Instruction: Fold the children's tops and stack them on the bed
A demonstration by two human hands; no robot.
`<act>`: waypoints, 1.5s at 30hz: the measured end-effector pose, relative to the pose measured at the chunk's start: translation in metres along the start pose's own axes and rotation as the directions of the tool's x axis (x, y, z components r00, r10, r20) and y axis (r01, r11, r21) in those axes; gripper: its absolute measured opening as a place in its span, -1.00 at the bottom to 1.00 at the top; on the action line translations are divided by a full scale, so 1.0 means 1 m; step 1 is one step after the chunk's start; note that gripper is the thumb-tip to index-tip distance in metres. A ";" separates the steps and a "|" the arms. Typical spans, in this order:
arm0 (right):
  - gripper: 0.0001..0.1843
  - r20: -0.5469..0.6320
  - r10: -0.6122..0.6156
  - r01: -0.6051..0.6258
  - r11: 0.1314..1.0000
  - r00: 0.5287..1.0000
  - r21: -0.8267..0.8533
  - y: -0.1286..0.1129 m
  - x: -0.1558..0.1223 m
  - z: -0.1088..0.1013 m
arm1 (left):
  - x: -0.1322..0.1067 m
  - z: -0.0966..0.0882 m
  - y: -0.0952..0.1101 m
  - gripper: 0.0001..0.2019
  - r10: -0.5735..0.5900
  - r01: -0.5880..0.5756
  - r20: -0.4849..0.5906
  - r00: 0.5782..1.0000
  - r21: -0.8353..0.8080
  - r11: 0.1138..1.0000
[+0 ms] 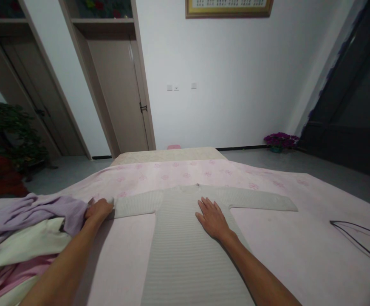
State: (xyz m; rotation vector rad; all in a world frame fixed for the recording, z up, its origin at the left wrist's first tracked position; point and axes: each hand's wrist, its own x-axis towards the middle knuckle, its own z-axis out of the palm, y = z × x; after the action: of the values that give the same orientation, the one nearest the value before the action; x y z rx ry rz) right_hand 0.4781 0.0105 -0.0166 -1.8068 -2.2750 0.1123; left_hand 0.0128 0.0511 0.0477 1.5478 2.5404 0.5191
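A light grey ribbed sweater [185,250] lies spread flat on the pink floral bedsheet [299,255], sleeves stretched out to both sides. My right hand [213,219] rests flat and open on the sweater's chest, fingers pointing away from me. My left hand [98,210] is closed on the cuff end of the sweater's left sleeve [134,204], right beside a heap of clothes.
A pile of clothes [28,229] in lavender, cream and pink sits at the bed's left edge. A dark clothes hanger [360,238] lies at the right. Beyond the bed are doors [121,97], a leafy plant [9,131] and a pot of purple flowers [280,141].
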 end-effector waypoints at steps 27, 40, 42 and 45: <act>-0.77 -0.178 -0.045 0.077 0.981 0.983 0.176 -0.046 -0.023 -0.024 | -0.212 0.000 0.042 -0.67 0.458 -0.487 0.434 0.776 -0.050 0.872; -0.67 -0.045 0.215 -0.026 0.319 0.976 0.948 -0.073 0.034 -0.073 | -0.256 0.009 0.047 -0.67 0.425 -0.375 0.416 0.804 -0.200 0.905; -0.62 -0.074 0.224 0.031 0.189 0.972 0.982 -0.071 0.041 -0.095 | -0.259 0.012 0.045 -0.53 0.437 -0.359 0.430 0.790 -0.254 0.898; -0.59 -0.129 0.246 0.091 0.162 0.961 0.983 -0.065 0.050 -0.124 | -0.261 0.014 0.046 -0.41 0.458 -0.339 0.447 0.768 -0.324 0.884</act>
State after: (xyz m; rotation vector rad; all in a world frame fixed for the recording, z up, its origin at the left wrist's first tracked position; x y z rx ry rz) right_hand 0.4344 0.0332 0.1233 -1.0109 -1.1935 1.0625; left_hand 0.1781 -0.1564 0.0314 1.8456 1.6963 0.3505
